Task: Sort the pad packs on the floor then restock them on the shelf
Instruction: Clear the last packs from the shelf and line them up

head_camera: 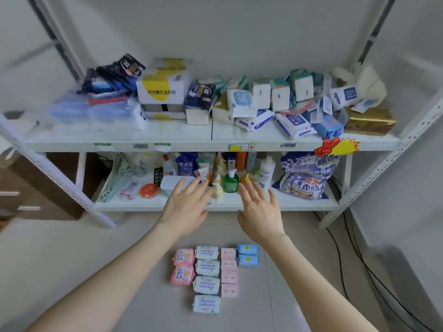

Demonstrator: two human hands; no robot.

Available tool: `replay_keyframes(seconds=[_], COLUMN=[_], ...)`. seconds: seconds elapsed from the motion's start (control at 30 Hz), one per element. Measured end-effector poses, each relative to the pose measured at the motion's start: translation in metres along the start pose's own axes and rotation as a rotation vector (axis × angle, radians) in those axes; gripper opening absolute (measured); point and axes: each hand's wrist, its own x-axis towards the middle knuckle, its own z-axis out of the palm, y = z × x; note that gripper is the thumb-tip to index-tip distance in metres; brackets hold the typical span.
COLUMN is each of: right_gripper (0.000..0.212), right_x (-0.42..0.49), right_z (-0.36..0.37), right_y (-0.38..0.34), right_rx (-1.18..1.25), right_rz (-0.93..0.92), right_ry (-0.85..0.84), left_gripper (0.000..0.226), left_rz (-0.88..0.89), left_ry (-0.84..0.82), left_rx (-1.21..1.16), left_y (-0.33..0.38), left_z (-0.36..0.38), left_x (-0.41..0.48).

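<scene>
Head view is showing the pad packs (207, 271) lying on the floor (96, 259) just in front of the shelf unit (374, 178), sorted into four columns set side by side: two bright pink packs (183, 265), four white-and-lilac packs (206, 268), four pale pink packs (229, 271) and two blue packs (247, 255). The left hand (185, 207) and the right hand (260, 212) are hovering above them, in front of the lower shelf (134, 207), each with fingers spread straight and holding nothing. The packs are looking light, soft and pillowy in glossy wrap, so they are likely yielding under a squeeze and sliding against one another. Gripping across the short sides, thumb opposing fingers, is probably suiting them best, perhaps with one column pressed together from its two ends.
</scene>
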Motion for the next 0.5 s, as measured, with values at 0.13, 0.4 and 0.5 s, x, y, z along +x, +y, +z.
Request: replay_keyframes(seconds=[0.13,0.4,0.5], right_gripper=[0.067,0.067,0.066], right_x=[0.013,0.037,0.046], right_z=[-0.067,-0.203,-0.249], right_y=[-0.016,-0.050,-0.065], right_rx=[-0.013,-0.085,-0.101], right_rz=[-0.018,-0.051,-0.064], right_ry=[0.096,0.332,0.417], left_gripper=[0.065,0.066,0.065], left_rz=[-0.022,-0.061,-0.073], left_ry=[0.061,0.253,0.330], left_rx=[0.056,0.190,0.231], left_y=[-0.027,-0.082,-0.105], left_z=[-0.065,-0.196,-0.242], left_x=[-0.002,-0.006,-0.010])
